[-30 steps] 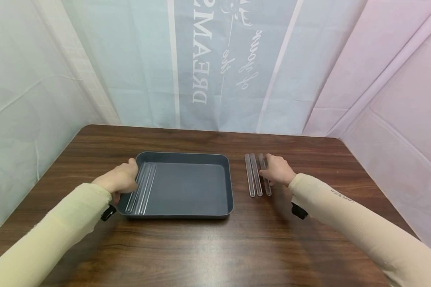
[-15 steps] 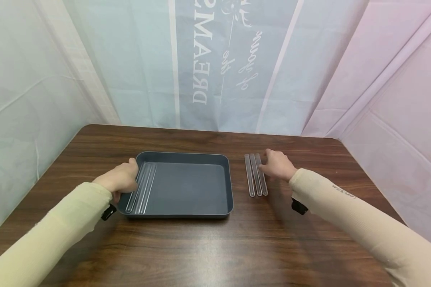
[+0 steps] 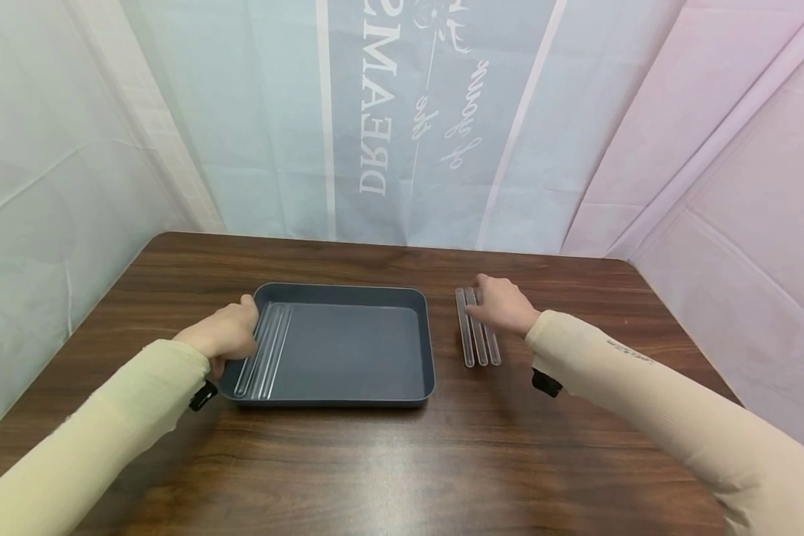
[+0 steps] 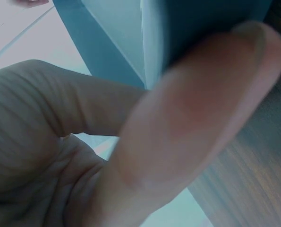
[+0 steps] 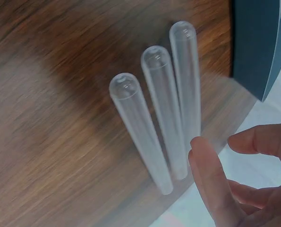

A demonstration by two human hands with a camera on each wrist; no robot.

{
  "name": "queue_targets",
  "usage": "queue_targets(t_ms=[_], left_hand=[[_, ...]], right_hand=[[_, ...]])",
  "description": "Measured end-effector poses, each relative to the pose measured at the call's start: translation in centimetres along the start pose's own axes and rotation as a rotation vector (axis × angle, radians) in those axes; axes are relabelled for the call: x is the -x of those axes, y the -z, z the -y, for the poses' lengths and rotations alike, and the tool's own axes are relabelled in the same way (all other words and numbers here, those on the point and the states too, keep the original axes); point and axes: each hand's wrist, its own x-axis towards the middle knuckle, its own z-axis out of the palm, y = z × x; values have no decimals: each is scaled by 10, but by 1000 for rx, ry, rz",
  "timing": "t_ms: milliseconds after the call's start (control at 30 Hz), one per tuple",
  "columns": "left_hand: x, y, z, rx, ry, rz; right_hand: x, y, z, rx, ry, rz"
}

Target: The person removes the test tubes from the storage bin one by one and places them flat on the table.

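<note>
My left hand (image 3: 226, 333) grips the left wall of a dark grey rectangular tray (image 3: 358, 403). In the left wrist view the thumb (image 4: 178, 123) lies along the outside of the tray wall (image 4: 114, 40), with a finger on the other side. Several clear test tubes (image 3: 265, 357) lie side by side along the tray's left end. To the right of the tray, three more clear test tubes (image 5: 165, 94) lie on the table, rounded ends toward me. Over their far ends hovers my right hand (image 3: 504, 305); its thumb and fingers (image 5: 211, 177) are apart with nothing between them.
The dark wooden table (image 3: 388, 469) carries the tray and tubes. A pale fabric backdrop with lettering (image 3: 375, 112) hangs behind its far edge, and light sheets (image 3: 40, 186) enclose both sides.
The rightmost loose tube has shifted left, closer to the other two. My right hand has let go of it and moved left over the tubes. My left hand has stayed on the tray.
</note>
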Motion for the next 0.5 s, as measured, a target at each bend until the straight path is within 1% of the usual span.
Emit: queue_targets(t_ms=[233,400,500], left_hand=[[1,0,0,-8,-7,-7],[2,0,0,-9,-17,-9],[2,0,-1,-10,-12,-10]], right_hand=[[-2,-1,22,25,52,-21],[-1,-2,40,6,90,-23],[-2,-2,48,8,115,-32]])
